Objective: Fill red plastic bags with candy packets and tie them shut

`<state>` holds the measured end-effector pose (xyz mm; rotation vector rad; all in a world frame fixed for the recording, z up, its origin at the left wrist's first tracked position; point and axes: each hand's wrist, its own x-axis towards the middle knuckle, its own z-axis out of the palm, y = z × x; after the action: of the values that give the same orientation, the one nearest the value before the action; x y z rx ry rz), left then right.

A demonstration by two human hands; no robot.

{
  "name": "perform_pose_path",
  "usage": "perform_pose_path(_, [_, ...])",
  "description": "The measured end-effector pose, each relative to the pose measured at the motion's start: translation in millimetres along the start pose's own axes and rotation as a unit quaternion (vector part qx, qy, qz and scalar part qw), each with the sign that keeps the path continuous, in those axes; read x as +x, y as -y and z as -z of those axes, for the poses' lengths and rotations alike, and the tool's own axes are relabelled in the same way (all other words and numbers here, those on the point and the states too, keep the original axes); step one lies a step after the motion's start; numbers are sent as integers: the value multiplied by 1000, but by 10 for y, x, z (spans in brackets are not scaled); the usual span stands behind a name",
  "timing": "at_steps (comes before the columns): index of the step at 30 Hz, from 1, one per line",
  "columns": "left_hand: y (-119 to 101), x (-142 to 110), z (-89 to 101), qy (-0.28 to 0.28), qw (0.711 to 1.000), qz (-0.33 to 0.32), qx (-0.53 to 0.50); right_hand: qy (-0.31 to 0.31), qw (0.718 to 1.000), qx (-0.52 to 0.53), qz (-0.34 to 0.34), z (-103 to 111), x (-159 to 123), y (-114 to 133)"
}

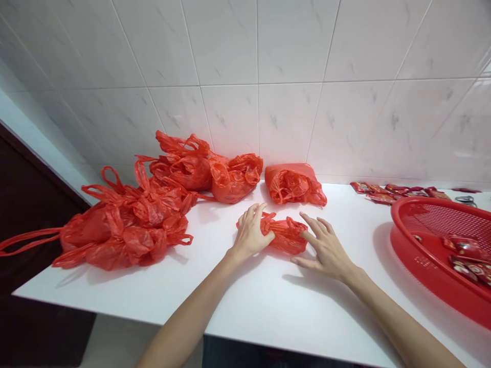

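Note:
A small red plastic bag [284, 235] lies crumpled on the white tabletop between my two hands. On its left side my left hand [252, 231] rests over the bag's edge, fingers stretched out and apart from the thumb. My right hand [324, 245] is at the bag's right end with its fingers spread, the fingertips close to the plastic; whether they touch it I cannot tell. Neither hand grips anything. Just behind, against the wall, sits another red plastic bag [295, 184], bulging and loosely folded over.
Several filled red bags [130, 225] are heaped on the left, with more bags [236, 179] along the tiled wall. A red plastic basket [422, 250] holding small packets stands at the right. Red packets [395, 193] and a metal item [466, 200] lie behind it.

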<state>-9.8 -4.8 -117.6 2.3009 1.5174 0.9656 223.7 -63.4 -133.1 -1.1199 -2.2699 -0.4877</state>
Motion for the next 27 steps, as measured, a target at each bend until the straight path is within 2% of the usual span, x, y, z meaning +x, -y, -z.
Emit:
perform_pose_path(4, [62,-8,-22,39,999,28,3,-59,998,7,-23,1,21,4])
perform_pose_path(6, [70,-12,-33,47,998,19,-27,-79,997,14,6,-15,40,35])
perform_pose_path(8, [53,-14,-49,40,997,2,-68,-71,996,14,46,-49,53,81])
perform_pose_path(10, [31,-9,-64,24,992,-12,-123,-41,997,10,66,-98,48,126])
perform_pose_path(12, [28,7,-73,22,978,-10,-207,15,999,4,46,-148,29,158])
perform_pose_path(15, [73,44,-45,60,935,27,-348,125,991,-16,-55,-185,-2,179])
perform_pose_path(18, [123,69,53,102,913,32,-394,188,966,-47,-173,-175,-10,169])
perform_pose_path(20, [116,63,138,142,920,1,-366,197,951,-56,-232,-162,-10,141])
perform_pose_path(23, [34,29,228,199,952,-46,-228,163,946,-44,-277,-158,-22,73])
perform_pose_path(25, [-39,6,239,194,975,-47,-99,126,952,-12,-280,-169,-37,29])
perform_pose_path(27, [-94,-7,217,159,987,-25,15,78,961,24,-263,-190,-50,5])
